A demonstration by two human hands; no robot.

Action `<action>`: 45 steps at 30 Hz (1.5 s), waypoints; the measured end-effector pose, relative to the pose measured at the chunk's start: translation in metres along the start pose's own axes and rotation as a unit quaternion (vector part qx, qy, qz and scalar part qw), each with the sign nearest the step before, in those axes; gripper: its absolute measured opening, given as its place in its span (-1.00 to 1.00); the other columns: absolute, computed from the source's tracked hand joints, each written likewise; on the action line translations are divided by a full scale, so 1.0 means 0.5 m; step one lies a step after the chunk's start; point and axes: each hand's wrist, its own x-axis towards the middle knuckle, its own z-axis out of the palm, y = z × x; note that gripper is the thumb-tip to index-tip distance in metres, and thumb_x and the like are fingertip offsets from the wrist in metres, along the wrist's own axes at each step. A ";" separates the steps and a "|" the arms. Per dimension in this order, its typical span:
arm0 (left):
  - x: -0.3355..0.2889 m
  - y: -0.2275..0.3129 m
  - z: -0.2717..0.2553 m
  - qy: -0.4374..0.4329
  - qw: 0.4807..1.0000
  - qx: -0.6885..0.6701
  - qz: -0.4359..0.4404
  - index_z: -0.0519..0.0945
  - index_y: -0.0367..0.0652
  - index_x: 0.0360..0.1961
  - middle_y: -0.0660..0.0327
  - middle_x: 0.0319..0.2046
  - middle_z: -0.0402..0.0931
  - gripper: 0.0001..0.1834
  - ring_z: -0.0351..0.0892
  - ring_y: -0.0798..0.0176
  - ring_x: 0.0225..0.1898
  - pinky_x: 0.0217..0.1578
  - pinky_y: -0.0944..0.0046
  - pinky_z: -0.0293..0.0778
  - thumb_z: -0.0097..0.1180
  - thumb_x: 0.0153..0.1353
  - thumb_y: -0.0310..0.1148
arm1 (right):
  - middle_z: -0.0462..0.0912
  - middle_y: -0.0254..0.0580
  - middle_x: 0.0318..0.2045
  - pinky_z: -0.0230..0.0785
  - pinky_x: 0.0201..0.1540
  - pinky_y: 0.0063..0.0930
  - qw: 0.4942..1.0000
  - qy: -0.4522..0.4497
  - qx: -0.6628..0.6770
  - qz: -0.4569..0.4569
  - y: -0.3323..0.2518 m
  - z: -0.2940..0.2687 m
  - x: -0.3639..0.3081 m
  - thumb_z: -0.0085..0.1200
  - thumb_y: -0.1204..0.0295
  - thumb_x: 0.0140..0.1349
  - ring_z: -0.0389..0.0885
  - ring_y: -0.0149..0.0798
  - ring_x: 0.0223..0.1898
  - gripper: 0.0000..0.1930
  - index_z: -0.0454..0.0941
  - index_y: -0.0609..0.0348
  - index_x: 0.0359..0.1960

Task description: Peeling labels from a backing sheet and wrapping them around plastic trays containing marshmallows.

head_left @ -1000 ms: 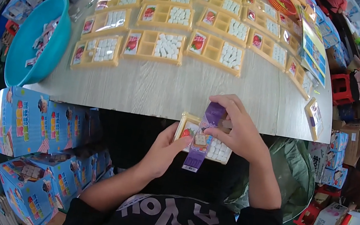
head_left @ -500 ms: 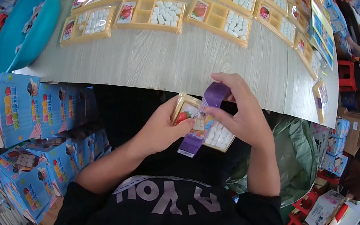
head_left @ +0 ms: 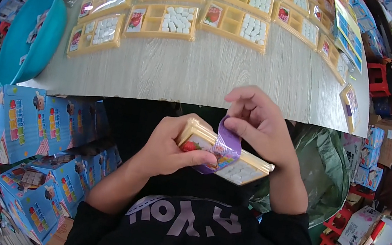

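Note:
My left hand (head_left: 163, 148) is closed around the left end of a shallow cream tray (head_left: 245, 173), thumb on top and fingers beneath. Inside are white pieces at the right and a strawberry-printed card at the left. A purple printed paper band (head_left: 228, 142) lies across the tray's middle, its far end curling up from the far edge. My right hand (head_left: 264, 125) has its thumb against that raised end, the other fingers curled above it. The tray is tilted over my lap, just off the table's near edge; its underside is hidden.
Rows of similar cream trays (head_left: 163, 19) stand along the far part of the table (head_left: 162, 73). A banded tray (head_left: 348, 106) lies at the right edge. A teal basin (head_left: 32, 40) stands left, above blue printed cartons (head_left: 37, 123). A green plastic bag (head_left: 319, 168) hangs at right.
The tray has tilted so its far side edge shows. The band's raised end has come down closer to the tray, and its near end has folded toward the underside.

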 end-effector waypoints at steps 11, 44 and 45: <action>-0.006 0.039 -0.021 0.033 0.971 0.179 0.154 0.64 -0.18 -0.31 0.17 -0.31 0.50 -0.62 0.52 0.19 -0.31 -0.28 0.28 0.45 0.59 -0.10 -0.29 | 0.58 -0.37 -0.29 0.39 -0.15 -0.65 0.975 -0.158 0.154 0.032 0.043 0.041 0.005 0.19 0.57 0.30 0.55 -0.54 -0.24 -0.73 0.46 0.19 0.00; 0.041 0.060 -0.013 0.351 0.904 -0.069 0.235 0.37 -0.19 0.15 0.25 -0.08 0.44 -0.65 0.48 0.46 -0.12 -0.09 0.44 0.46 0.13 0.40 -0.47 | 0.57 -0.29 -0.35 0.40 -0.27 -0.54 0.982 -0.045 -0.149 -0.106 0.044 0.155 -0.060 0.27 0.32 0.25 0.54 -0.45 -0.36 -0.57 0.44 0.21 0.07; 0.039 0.062 -0.006 0.348 0.906 -0.066 0.231 0.37 -0.19 0.15 0.25 -0.08 0.44 -0.65 0.48 0.46 -0.12 -0.09 0.44 0.46 0.13 0.40 -0.47 | 0.57 -0.29 -0.35 0.40 -0.27 -0.54 0.983 -0.041 -0.143 -0.105 0.042 0.160 -0.058 0.27 0.32 0.25 0.54 -0.45 -0.36 -0.57 0.44 0.21 0.07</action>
